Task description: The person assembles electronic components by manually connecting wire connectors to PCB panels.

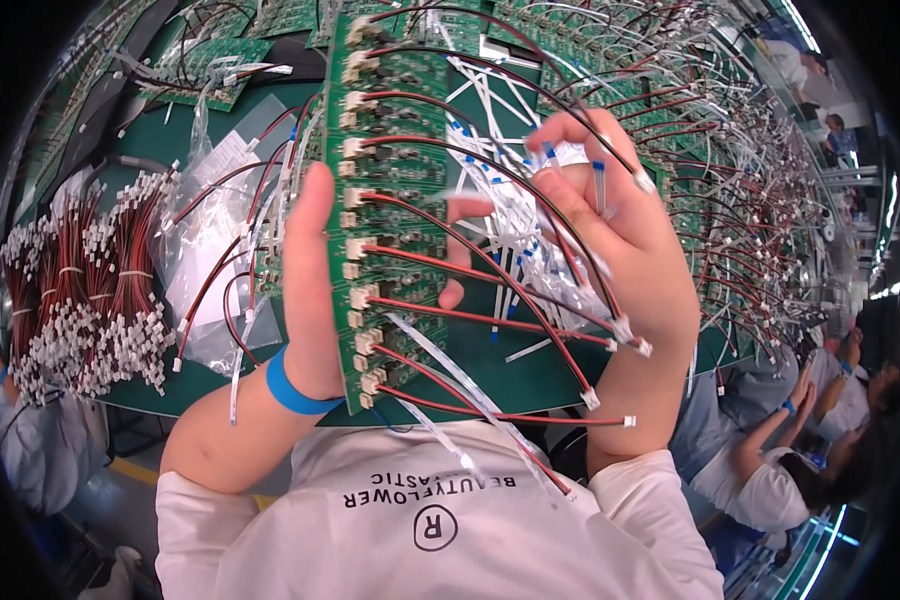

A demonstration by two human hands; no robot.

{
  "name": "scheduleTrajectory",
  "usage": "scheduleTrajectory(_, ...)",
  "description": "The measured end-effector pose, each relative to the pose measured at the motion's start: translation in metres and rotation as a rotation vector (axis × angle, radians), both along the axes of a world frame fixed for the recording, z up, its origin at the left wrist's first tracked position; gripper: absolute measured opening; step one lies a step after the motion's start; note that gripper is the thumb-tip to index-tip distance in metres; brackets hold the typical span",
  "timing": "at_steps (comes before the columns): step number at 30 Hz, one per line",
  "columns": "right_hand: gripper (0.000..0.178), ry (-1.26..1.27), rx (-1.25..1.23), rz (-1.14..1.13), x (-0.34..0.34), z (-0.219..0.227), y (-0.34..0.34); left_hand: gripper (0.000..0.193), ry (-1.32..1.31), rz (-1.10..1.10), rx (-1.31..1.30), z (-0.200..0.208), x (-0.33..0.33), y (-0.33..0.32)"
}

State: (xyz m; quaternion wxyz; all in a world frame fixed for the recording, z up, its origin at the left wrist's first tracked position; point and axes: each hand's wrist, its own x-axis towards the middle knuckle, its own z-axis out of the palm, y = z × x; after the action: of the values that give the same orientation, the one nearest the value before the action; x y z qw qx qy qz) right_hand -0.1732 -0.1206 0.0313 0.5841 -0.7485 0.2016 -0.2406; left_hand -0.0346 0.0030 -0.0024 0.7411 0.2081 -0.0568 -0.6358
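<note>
The left hand squeezes the long, flat green circuit board between its thumb and the fingers behind, likely to keep it steady, while the right hand's finger and thumb seem to pinch a thin white plastic ribbon cable.

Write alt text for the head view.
A person's left hand grips a green circuit panel trailing red-and-black wires, while the right hand holds white flat cables with blue ends. Bundled wires sit at left; more boards lie beyond.
</note>
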Motion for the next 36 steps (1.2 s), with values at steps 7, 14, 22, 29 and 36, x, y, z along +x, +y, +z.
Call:
scheduleTrajectory(7, 0.012, 0.008, 0.026, -0.009, 0.009, -0.004, 0.011, 0.063, -0.204, -0.056, 0.162, 0.005, -0.008, 0.005)
scheduleTrajectory(14, 0.015, 0.007, -0.479, -0.142, 0.015, -0.012, 0.023, 0.053, -0.177, 0.057, 0.244, 0.009, -0.012, 0.004)
scheduleTrajectory(22, 0.025, -0.096, -0.87, -0.203, 0.018, -0.016, 0.027, 0.053, -0.288, -0.017, 0.191, 0.001, -0.008, 0.009)
scheduleTrajectory(29, 0.034, -0.086, -0.905, -0.088, 0.012, -0.015, 0.025, 0.054, -0.385, -0.062, 0.197, -0.002, -0.006, 0.007)
scheduleTrajectory(36, 0.044, -0.107, -0.988, -0.139, 0.012, -0.018, 0.028, 0.055, -0.381, -0.023, 0.282, 0.001, -0.008, 0.006)
